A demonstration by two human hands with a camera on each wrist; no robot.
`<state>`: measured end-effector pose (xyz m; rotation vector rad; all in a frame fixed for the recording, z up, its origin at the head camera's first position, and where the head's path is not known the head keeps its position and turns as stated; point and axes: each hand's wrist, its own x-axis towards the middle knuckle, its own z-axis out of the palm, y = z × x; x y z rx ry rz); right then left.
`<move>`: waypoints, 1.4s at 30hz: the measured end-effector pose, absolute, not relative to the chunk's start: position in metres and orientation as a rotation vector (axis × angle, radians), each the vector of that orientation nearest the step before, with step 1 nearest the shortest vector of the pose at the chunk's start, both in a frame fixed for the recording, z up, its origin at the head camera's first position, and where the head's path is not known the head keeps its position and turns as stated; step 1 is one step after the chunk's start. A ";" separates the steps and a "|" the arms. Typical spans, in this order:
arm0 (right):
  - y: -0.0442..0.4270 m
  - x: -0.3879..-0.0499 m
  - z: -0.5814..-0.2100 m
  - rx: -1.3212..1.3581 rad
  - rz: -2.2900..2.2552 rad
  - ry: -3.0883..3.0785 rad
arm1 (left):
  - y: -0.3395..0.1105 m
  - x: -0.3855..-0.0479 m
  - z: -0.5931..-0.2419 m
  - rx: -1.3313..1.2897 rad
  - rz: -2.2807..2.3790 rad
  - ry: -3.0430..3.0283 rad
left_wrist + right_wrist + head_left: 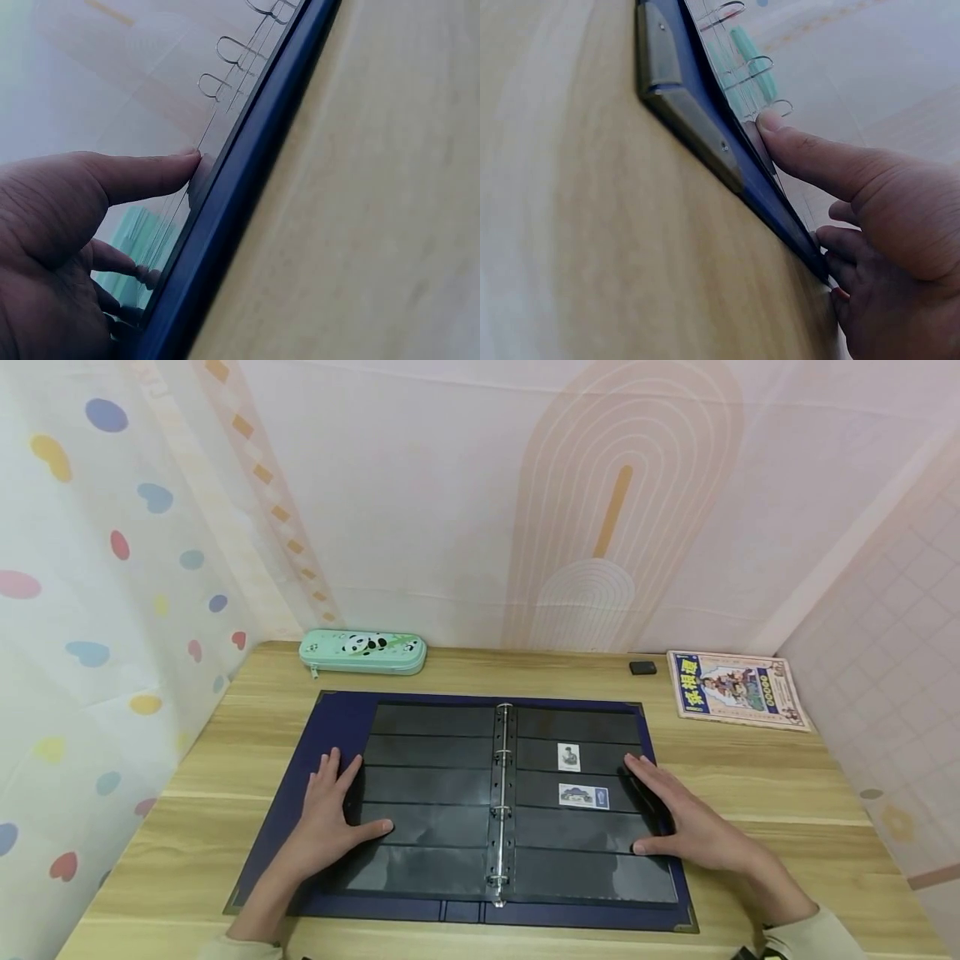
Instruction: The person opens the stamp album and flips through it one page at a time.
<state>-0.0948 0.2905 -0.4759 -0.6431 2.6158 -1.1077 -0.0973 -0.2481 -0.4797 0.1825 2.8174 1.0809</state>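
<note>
A dark blue ring binder point(465, 912) lies spread on the table with black pocket pages on both sides of its metal rings point(501, 810). Two small stamps sit in the right page, an upright one point(568, 757) above a wider one point(583, 796). My left hand point(326, 827) rests with spread fingers on the left page's outer edge, its thumb point(154, 176) touching the page surface. On the right page's outer edge lies my right hand point(693, 822), thumb point(817, 157) and fingers apart. Neither hand grips anything.
Behind the binder, a green panda pencil case point(363, 652) lies at the back left of the wooden table point(750, 777). At the back right are a small black object point(642, 668) and a colourful booklet point(738, 690). Patterned cloth hangs behind and at both sides.
</note>
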 end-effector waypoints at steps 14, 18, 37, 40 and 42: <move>0.285 -0.098 -0.466 -0.713 -1.000 2.743 | -0.252 -0.095 -0.488 0.286 1.150 2.871; 0.284 -0.103 -0.459 -0.715 -0.986 2.784 | -0.252 -0.095 -0.489 0.286 1.168 2.866; 0.302 -0.160 -0.459 -0.652 -1.045 2.883 | -0.250 -0.098 -0.486 0.273 1.159 2.852; 0.302 -0.168 -0.459 -0.610 -1.022 2.854 | -0.248 -0.097 -0.482 0.230 1.119 2.832; 0.301 -0.171 -0.455 -0.574 -0.993 2.824 | -0.247 -0.096 -0.479 0.207 1.094 2.824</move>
